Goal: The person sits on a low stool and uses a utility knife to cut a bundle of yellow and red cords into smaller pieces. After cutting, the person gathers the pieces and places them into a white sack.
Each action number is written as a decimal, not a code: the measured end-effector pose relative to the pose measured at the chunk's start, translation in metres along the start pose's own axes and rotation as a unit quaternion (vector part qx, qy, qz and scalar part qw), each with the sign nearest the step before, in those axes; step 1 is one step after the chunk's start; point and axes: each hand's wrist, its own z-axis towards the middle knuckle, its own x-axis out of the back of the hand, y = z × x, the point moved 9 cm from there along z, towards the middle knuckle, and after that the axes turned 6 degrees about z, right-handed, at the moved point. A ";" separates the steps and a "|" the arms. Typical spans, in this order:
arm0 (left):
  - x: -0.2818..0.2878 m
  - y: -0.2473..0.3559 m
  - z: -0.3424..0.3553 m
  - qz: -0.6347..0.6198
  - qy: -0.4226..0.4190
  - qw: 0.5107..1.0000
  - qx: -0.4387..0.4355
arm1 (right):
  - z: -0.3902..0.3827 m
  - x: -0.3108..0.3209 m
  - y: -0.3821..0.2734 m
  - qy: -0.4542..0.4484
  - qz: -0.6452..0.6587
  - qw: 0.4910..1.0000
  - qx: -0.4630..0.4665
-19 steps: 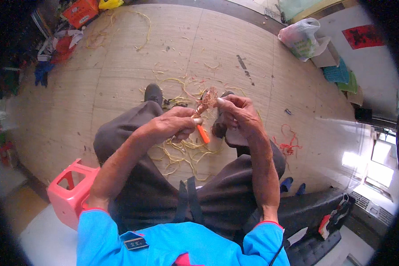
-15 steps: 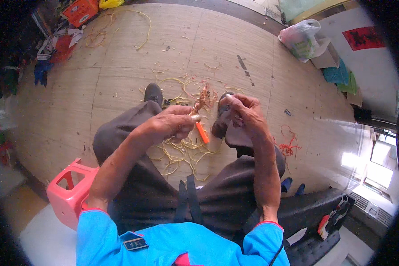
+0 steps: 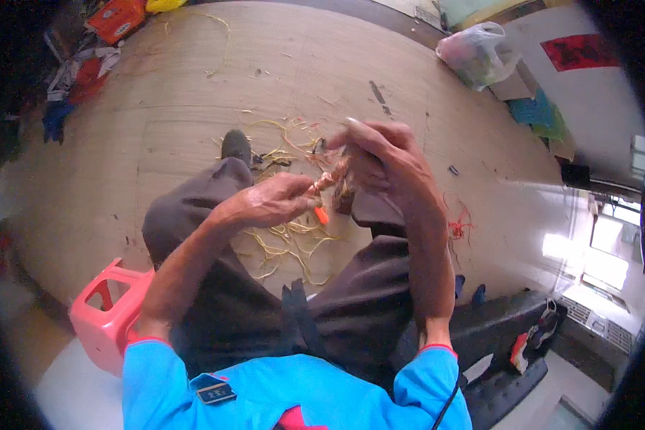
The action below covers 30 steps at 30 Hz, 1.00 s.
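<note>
My left hand [image 3: 272, 201] is closed round the near end of a twisted bundle of bare copper wire [image 3: 330, 178]. From there the bundle slants up and to the right. My right hand [image 3: 387, 154] is curled over its far end, fingers bent in and partly smeared by motion. Just below my left fingertips shows a slim orange piece [image 3: 323, 215]; whether I hold it or it lies lower down, I cannot tell. Beneath my hands, yellow wire strips [image 3: 287, 251] lie tangled on the floor between my feet.
A pink plastic stool [image 3: 107, 301] stands at my left. Red wire strands [image 3: 460, 228] lie on the floor to my right. At the far right is a filled plastic bag [image 3: 476, 54]; at the far left, an orange crate [image 3: 117, 18]. A black seat [image 3: 480, 333] is beside me.
My right hand, apart from the copper bundle before, has come in to its far end. The bundle now tilts more to the right. The whole view has shifted slightly.
</note>
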 end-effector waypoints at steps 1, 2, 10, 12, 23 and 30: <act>-0.005 0.016 -0.004 0.035 -0.017 0.998 -0.046 | 0.007 -0.007 -0.001 -0.018 -0.037 0.999 -0.005; -0.011 0.028 -0.008 0.068 -0.033 0.993 -0.091 | 0.014 -0.011 -0.001 -0.037 -0.074 0.997 -0.011; -0.009 0.027 -0.027 -0.140 -0.098 0.980 -0.102 | 0.044 0.046 0.078 0.005 0.033 0.995 -0.091; 0.001 0.025 -0.028 -0.192 -0.077 0.977 -0.057 | 0.027 0.052 0.088 0.044 0.084 0.989 -0.110; 0.011 -0.007 -0.003 0.067 0.147 0.985 -0.064 | -0.013 -0.019 0.015 0.053 -0.107 0.992 0.049; -0.013 0.018 -0.008 0.134 0.018 0.989 -0.058 | 0.055 0.023 0.064 -0.027 -0.031 0.995 -0.091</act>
